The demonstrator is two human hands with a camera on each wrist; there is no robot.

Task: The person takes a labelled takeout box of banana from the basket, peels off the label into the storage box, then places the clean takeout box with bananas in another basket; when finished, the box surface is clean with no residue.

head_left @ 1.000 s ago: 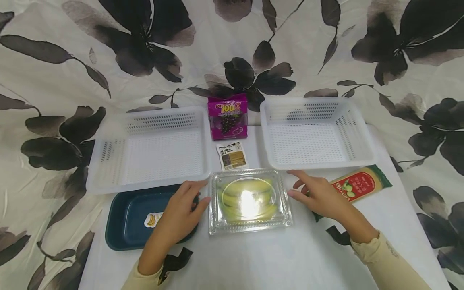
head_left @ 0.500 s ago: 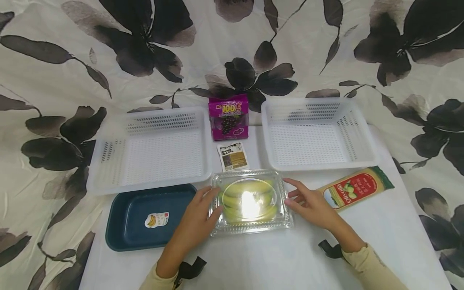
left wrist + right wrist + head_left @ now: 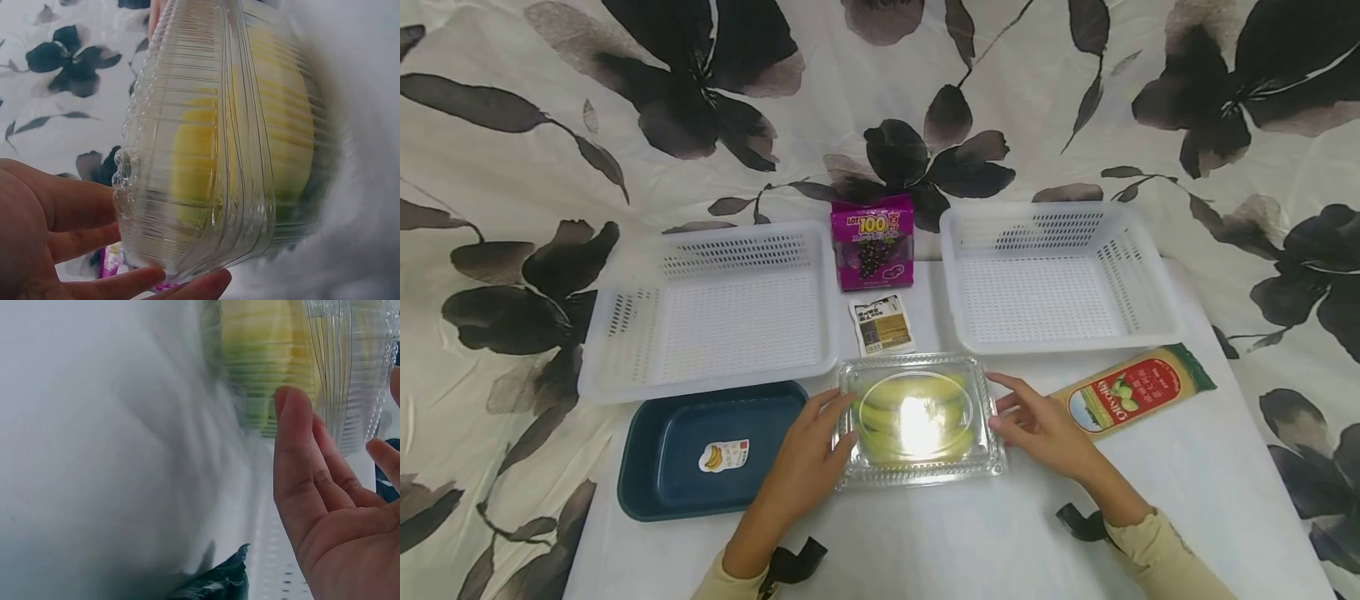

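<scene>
A clear plastic clamshell box [image 3: 925, 477] lies on the white table with yellow-green bananas [image 3: 880, 414] inside, its lid down. My left hand [image 3: 805, 454] lies at the box's left side, fingers extended, tips over its edge. At the opposite side my right hand [image 3: 1048, 429] reaches its fingers to the box's edge. In the left wrist view, the fingers [image 3: 84, 203] spread along the ribbed end wall. The right wrist view has fingertips [image 3: 294, 409] against the other end. Neither hand curls round the box.
White mesh baskets stand behind, one left [image 3: 737, 321] and one right [image 3: 1037, 304]. Between them are a purple candy box [image 3: 872, 250] and a small packet [image 3: 882, 325]. A dark blue tray [image 3: 647, 467] sits left; an Olivoila spaghetti-like packet [image 3: 1138, 387] lies right.
Both hands have moved inward to the clamshell box, the left one rightward off the blue tray, the right one leftward. Over the last half second they hardly move.
</scene>
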